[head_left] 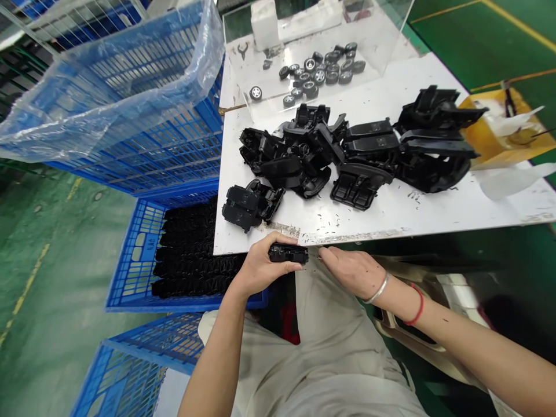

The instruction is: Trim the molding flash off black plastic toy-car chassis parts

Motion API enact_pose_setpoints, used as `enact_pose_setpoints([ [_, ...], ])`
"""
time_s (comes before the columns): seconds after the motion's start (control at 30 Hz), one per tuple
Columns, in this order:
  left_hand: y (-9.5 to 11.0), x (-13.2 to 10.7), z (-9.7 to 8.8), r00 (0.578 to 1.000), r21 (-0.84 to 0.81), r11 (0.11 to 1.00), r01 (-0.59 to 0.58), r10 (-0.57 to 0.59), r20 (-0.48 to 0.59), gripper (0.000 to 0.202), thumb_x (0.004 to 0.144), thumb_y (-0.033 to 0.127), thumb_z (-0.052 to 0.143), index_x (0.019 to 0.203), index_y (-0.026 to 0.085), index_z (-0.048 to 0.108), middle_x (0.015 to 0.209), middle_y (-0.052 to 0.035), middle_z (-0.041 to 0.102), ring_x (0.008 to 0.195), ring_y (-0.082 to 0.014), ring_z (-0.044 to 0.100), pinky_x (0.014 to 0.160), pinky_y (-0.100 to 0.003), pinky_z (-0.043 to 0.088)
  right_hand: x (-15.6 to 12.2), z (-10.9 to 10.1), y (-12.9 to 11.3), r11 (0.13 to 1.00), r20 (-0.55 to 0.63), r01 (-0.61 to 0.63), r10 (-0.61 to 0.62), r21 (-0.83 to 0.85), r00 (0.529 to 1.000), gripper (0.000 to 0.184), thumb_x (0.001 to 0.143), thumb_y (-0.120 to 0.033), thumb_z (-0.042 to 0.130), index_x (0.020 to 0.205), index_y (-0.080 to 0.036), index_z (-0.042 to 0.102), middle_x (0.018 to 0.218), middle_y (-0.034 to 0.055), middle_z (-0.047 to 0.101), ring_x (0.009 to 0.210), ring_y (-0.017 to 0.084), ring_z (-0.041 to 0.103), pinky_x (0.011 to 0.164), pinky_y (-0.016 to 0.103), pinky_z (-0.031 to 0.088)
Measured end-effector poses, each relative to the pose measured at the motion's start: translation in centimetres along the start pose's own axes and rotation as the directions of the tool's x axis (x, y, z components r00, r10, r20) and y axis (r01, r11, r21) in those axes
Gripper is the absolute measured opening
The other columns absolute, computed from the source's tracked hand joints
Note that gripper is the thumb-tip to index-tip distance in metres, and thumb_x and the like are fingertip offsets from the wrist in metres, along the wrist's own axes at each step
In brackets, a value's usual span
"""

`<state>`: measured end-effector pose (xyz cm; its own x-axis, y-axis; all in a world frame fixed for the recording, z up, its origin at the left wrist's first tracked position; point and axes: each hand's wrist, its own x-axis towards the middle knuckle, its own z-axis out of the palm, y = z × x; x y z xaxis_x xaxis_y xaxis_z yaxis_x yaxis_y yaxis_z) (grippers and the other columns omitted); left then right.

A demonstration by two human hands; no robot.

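Note:
My left hand is closed around a small black plastic part, held just below the near edge of the white table. My right hand sits beside it, fingers curled and pinched toward the part's right end; what they hold, if anything, is too small to make out. A silver bangle and a red cord circle the right wrist. A heap of black plastic parts lies on the table beyond the hands. One separate black part rests near the table's left front corner.
A blue crate with stacked black parts stands on the floor at left, another blue crate below it. A plastic-lined blue basket is at upper left. Small toy wheels lie behind a clear panel. A yellow tray sits at right.

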<state>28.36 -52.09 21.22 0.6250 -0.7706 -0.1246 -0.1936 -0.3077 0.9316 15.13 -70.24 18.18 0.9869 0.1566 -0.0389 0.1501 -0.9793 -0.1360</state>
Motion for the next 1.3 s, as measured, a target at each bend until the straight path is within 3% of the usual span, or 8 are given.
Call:
enact_pose_setpoints([
  [0.27, 0.0, 0.1, -0.1, 1.0, 0.012, 1.0, 0.02, -0.02, 0.022, 0.038, 0.066, 0.036, 0.079, 0.096, 0.019, 0.063, 0.103, -0.0062, 0.068, 0.102, -0.0227, 0.062, 0.092, -0.035, 0.048, 0.6, 0.1, -0.3, 1.0, 0.12, -0.024, 0.022, 0.019, 0.993, 0.02, 0.085, -0.006, 0.036, 0.096, -0.018, 0.048, 0.074, 0.0033, 0.06, 0.051, 0.013, 0.049, 0.043, 0.027, 0.015],
  [0.7, 0.9, -0.1, 0.1, 0.999, 0.07, 0.997, 0.043, -0.043, 0.009, 0.04, 0.065, 0.038, 0.079, 0.096, 0.019, 0.063, 0.106, -0.0073, 0.068, 0.105, -0.0246, 0.062, 0.094, -0.038, 0.047, 0.4, -0.8, -1.0, 0.997, 0.103, -0.071, 0.068, 0.026, 0.992, 0.025, 0.088, -0.004, 0.032, 0.103, -0.018, 0.045, 0.086, 0.0064, 0.064, 0.059, 0.016, 0.06, 0.044, 0.028, 0.023],
  [0.9, 1.2, -0.1, 0.2, 0.999, 0.084, 0.995, 0.048, -0.05, 0.017, 0.041, 0.064, 0.038, 0.08, 0.095, 0.017, 0.063, 0.105, -0.0077, 0.068, 0.103, -0.0244, 0.062, 0.094, -0.039, 0.046, 0.5, -1.1, -1.5, 0.997, 0.025, -0.075, 0.074, 0.013, 0.997, 0.024, 0.09, -0.006, 0.031, 0.105, -0.017, 0.047, 0.083, 0.006, 0.064, 0.062, 0.018, 0.063, 0.044, 0.028, 0.027],
  [1.3, 1.7, 0.1, -0.4, 0.992, 0.051, 0.993, 0.111, -0.114, 0.062, 0.041, 0.062, 0.036, 0.081, 0.094, 0.017, 0.063, 0.102, -0.0062, 0.068, 0.1, -0.0232, 0.061, 0.09, -0.036, 0.046, 0.5, -1.6, -1.1, 0.998, 0.142, -0.059, 0.054, 0.031, 0.988, 0.029, 0.091, -0.006, 0.028, 0.11, -0.016, 0.047, 0.091, 0.0085, 0.064, 0.068, 0.019, 0.064, 0.045, 0.028, 0.027],
])
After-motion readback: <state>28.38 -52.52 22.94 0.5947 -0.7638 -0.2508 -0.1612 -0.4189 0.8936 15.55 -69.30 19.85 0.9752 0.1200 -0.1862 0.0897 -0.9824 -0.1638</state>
